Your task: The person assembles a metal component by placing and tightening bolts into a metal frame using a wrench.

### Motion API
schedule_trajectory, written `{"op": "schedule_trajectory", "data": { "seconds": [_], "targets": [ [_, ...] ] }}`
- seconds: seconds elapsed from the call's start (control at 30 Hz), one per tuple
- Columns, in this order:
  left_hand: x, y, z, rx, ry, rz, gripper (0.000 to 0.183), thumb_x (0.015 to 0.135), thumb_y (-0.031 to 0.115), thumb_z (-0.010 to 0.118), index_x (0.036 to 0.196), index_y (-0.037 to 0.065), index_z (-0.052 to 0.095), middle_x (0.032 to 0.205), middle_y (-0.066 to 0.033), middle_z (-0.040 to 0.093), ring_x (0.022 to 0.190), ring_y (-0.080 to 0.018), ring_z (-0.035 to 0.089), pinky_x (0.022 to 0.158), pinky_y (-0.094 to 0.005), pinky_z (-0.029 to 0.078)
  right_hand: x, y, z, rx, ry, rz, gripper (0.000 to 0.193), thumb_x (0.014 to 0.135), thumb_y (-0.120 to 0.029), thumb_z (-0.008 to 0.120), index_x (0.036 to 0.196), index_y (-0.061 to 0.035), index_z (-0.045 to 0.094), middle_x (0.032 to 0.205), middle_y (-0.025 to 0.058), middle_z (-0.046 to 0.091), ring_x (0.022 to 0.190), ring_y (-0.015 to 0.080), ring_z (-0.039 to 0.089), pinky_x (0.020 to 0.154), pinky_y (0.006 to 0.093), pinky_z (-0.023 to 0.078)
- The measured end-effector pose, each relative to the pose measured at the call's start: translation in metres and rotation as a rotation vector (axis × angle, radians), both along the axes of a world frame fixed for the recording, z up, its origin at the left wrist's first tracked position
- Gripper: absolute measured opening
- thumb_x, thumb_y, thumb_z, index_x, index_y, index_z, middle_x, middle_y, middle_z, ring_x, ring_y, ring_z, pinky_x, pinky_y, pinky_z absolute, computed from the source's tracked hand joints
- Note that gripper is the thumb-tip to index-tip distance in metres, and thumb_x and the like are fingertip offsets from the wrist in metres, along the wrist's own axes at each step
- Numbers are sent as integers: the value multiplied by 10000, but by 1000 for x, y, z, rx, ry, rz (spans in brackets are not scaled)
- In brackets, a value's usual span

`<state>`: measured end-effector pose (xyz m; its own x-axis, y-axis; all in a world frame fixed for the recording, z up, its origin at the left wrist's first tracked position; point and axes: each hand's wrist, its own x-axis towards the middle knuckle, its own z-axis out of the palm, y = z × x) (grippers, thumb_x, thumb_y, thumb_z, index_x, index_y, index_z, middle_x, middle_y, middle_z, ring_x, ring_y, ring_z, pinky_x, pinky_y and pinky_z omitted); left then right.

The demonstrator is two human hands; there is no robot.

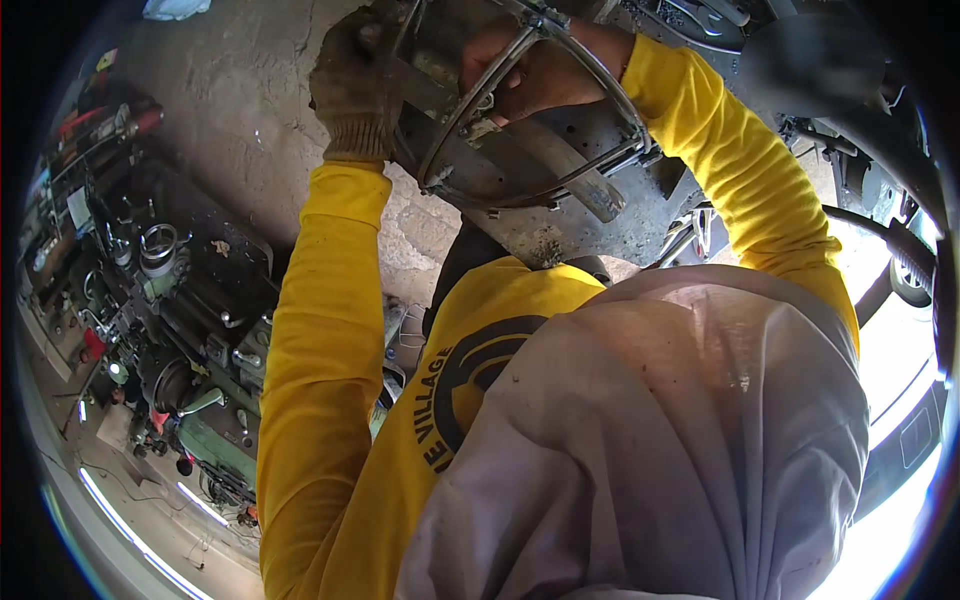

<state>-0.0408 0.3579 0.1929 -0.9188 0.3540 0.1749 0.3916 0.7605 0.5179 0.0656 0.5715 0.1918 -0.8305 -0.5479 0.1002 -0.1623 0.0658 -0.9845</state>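
A round-cornered frame of bent metal rod (603, 78) stands over a grey metal work surface (520, 235) at the top of the view. My left hand (352, 88), in a dark knitted work glove, is closed at the frame's left side, its fingers mostly hidden. Bare and reaching in from the right, my right hand (560, 78) is behind the frame's rods with its fingers curled together. Close to those fingertips is a small metal fitting (482, 104) on the frame. What the right fingers pinch, if anything, is hidden. Beneath the frame lies a worn flat bar (575, 170).
Wrenches (705, 20) lie at the far right of the work surface. To my left, a cluttered bench (200, 260) holds metal parts and tools. A dark blurred round object (815, 65) and a black hose (870, 222) are at the right. Cracked concrete floor (240, 70) shows at upper left.
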Motion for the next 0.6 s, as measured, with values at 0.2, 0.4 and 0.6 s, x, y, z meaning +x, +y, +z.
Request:
{"op": "schedule_trajectory", "data": {
  "seconds": [0.2, 0.4, 0.6],
  "targets": [
    [-7, -1, -5, -87, 53, -35, 515, 849, 471, 766, 1215, 117, 688, 1165, -117, 726, 1068, -298, 706, 927, -381, 547, -2, -3, -1, 20, -129, 8, 329, 832, -75, 797, 1143, -72, 690, 905, 9, 676, 867, 133, 592, 827, 317, 484],
    [-2, -6, -8, 253, -102, -101, 501, 847, 449, 776, 1224, 131, 689, 1166, -125, 726, 1048, -292, 713, 919, -375, 553, 8, 2, 19, 132, -125, -123, 311, 841, -174, 813, 1110, -65, 700, 927, 39, 688, 893, 179, 603, 865, 353, 484],
    [-2, -2, -8, 6, -6, 4, 483, 850, 403, 797, 1217, 108, 695, 1117, -134, 739, 1016, -263, 722, 882, -337, 562, 5, 0, 13, 181, -100, -108, 328, 834, -220, 824, 1107, -76, 711, 914, 46, 697, 866, 189, 621, 826, 350, 503]
  ]
}}
